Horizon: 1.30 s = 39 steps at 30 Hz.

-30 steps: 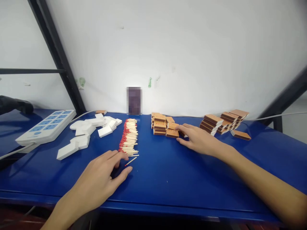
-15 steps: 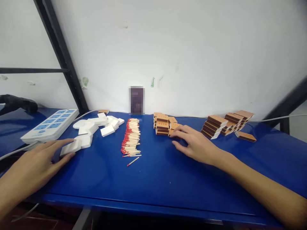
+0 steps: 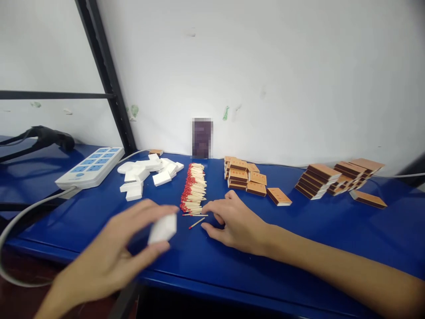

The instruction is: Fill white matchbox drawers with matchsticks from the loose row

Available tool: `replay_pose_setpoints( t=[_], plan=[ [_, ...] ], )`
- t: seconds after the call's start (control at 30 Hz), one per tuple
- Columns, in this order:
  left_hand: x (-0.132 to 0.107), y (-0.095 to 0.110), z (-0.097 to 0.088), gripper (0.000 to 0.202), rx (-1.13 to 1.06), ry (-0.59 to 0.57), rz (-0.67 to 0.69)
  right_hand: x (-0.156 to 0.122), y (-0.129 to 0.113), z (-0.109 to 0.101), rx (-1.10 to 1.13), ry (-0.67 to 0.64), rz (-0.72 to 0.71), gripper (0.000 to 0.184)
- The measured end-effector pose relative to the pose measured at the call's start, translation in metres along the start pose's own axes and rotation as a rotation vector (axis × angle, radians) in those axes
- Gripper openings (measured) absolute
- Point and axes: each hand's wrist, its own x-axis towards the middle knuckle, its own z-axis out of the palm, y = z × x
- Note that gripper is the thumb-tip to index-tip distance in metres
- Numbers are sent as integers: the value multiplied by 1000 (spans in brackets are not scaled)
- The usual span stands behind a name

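Note:
My left hand [image 3: 116, 241] grips a white matchbox tray [image 3: 163, 229] between thumb and fingers, raised over the front of the table. The tray is slightly blurred. My right hand [image 3: 234, 221] has its thumb and forefinger apart at the near right end of a long pile of red-headed matches [image 3: 194, 188]. One loose match [image 3: 196, 223] lies just beside those fingertips. Further left, a heap of white matchbox trays [image 3: 142, 170] rests on the table. Behind my right hand stand stacked orange matchbox sleeves [image 3: 239, 173], and a single matchbox [image 3: 279, 196] lies apart from them.
More stacked matchboxes [image 3: 317, 180] stand at the right, with one lying flat [image 3: 368, 199]. A power strip [image 3: 89, 167] with a white cable lies at the left. A pixelated dark rectangle [image 3: 202, 138] leans at the wall. The blue table [image 3: 206, 274] ends at its front edge.
My left hand has lifted a white tray from the heap and carried it right. My right hand has moved left from the sleeve stack to the matches. A matchbox now lies apart from that stack.

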Motion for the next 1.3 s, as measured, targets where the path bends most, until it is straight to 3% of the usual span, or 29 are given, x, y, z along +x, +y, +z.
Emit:
replay_pose_setpoints(
  t=[0.07, 0.17, 0.37, 0.57, 0.77, 0.97, 1.3],
  plan=[
    [6, 18, 15, 35, -142, -134, 65, 5, -2, 3, 22, 15, 33, 11],
    [14, 32, 31, 37, -278, -244, 25, 6, -1, 5, 63, 17, 69, 5],
    [19, 29, 35, 25, -252, -257, -121, 0, 4, 5, 152, 33, 132, 7],
    [21, 30, 34, 15, -196, -322, -51, 2, 5, 6, 199, 47, 127, 5],
    [26, 32, 29, 35, -219, -348, -4, 3, 5, 6, 231, -3, 141, 7],
    [24, 14, 11, 26, -159, -295, 129, 3, 5, 6, 216, -18, 123, 8],
    [22, -13, 14, 30, 27, -189, 8, 8, 1, 5, 200, -27, 80, 7]
  ],
)
